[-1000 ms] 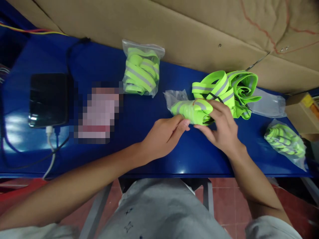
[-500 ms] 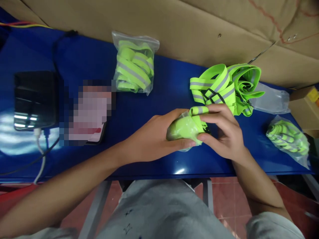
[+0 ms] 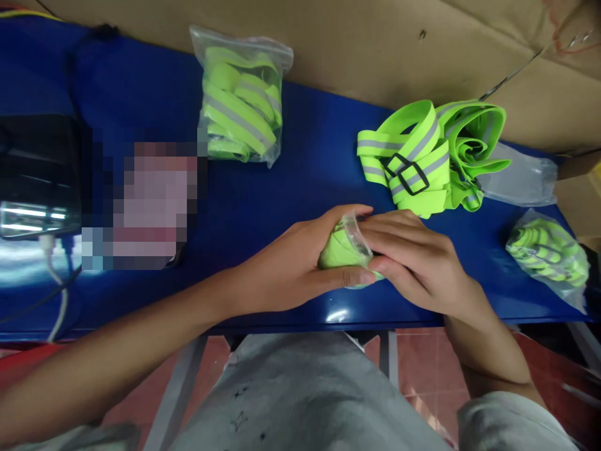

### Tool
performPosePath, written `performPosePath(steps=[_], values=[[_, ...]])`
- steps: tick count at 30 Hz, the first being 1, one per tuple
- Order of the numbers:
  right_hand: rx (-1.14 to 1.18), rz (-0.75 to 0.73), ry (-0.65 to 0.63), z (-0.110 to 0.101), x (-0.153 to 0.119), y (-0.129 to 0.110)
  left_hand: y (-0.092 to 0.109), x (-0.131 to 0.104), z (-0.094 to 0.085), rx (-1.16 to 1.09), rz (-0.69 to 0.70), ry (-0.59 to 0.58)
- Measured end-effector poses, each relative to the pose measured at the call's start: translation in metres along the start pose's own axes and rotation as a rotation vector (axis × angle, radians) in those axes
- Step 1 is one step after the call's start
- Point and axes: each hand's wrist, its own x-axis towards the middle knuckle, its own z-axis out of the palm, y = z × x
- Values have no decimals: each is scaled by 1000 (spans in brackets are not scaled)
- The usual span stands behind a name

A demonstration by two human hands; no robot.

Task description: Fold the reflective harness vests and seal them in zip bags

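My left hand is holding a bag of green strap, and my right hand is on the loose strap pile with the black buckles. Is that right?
Not quite: the right hand is on the bag of green strap too, together with the left hand. The head view shows the loose strap pile beyond the right hand.

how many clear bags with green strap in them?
3: held bag, between left hand and right hand; back bag, left of the loose straps; right bag, near the right end of the table. Others could be hidden.
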Motion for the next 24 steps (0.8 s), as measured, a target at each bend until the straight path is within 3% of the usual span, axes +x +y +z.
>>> performPosePath(steps=[4, 8, 12, 14, 17, 19, 22, 24], values=[[79, 27, -184, -1, 1, -1, -2, 1, 6, -53, -94, -6], [234, 216, -266, -11, -6, -4, -1, 6, 10, -372, -165, -79], [395, 409, -37, -21, -12, -4, 4, 9, 9, -677, -339, 37], [361, 323, -45, -20, -10, -4, 4, 9, 7, -682, -355, 99], [303, 133, -282, -12, -3, -3, 0, 10, 4, -529, -275, 67], [248, 106, -336, -6, 2, -3, -4, 10, 2, -448, -219, 55], [211, 141, -282, 3, 3, -2, -11, 13, 2, -453, -198, 86], [231, 185, -173, 5, 1, 1, -13, 14, 2, -501, -205, 111]])
